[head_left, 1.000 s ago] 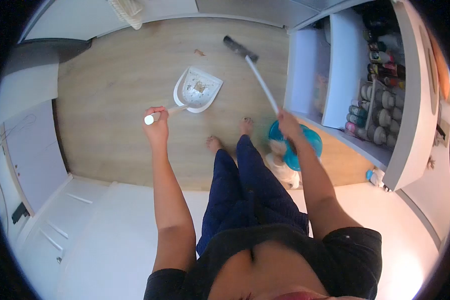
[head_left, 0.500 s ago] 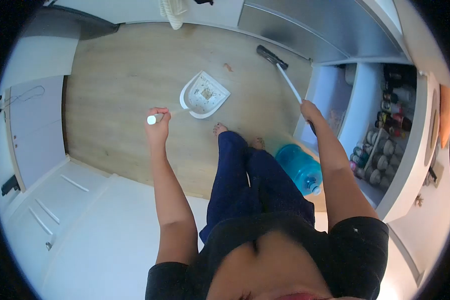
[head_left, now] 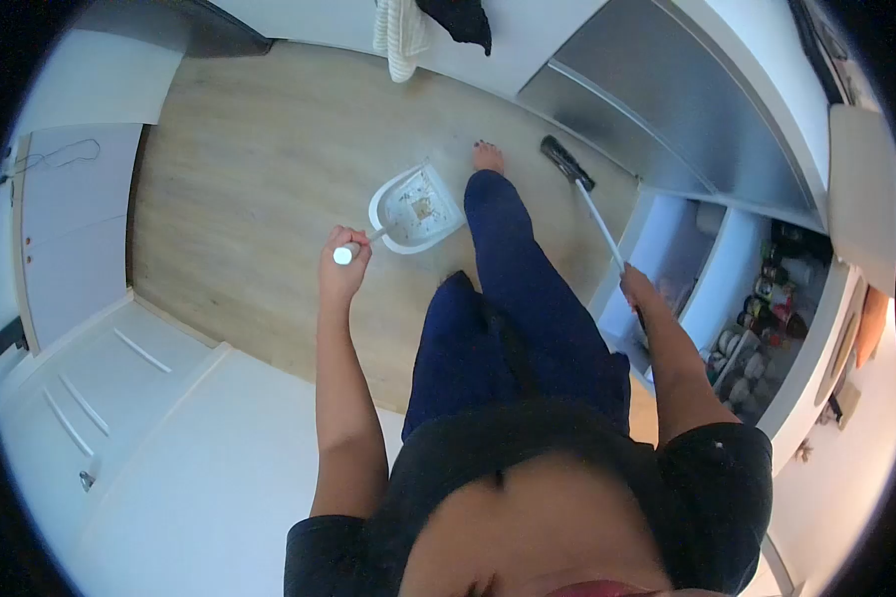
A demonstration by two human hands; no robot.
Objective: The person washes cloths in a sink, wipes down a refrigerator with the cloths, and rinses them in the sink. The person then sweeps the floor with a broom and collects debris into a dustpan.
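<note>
My left hand (head_left: 343, 267) is wrapped round the upright handle of a white dustpan (head_left: 393, 242). Bits of dirt and a pale scrap lie in the pan, which is at floor level in front of me; I cannot tell whether it touches the floor. In my right hand (head_left: 639, 289) is the white stick of a broom (head_left: 599, 221), held at my right side. Its dark brush head (head_left: 567, 163) points away from me, near the base of the grey cabinet fronts.
Wooden floor (head_left: 259, 189) spreads ahead and to the left. Shelves with jars and bottles (head_left: 767, 318) stand close on my right, beside grey cabinet doors (head_left: 647, 90). A striped towel (head_left: 398, 40) and a black cloth (head_left: 458, 22) hang ahead. White drawers (head_left: 80, 398) are at the left.
One foot has stepped forward, right of the dustpan. The view has shifted, and both hands still hold the dustpan and broom. My leg now hides the blue water bottle.
</note>
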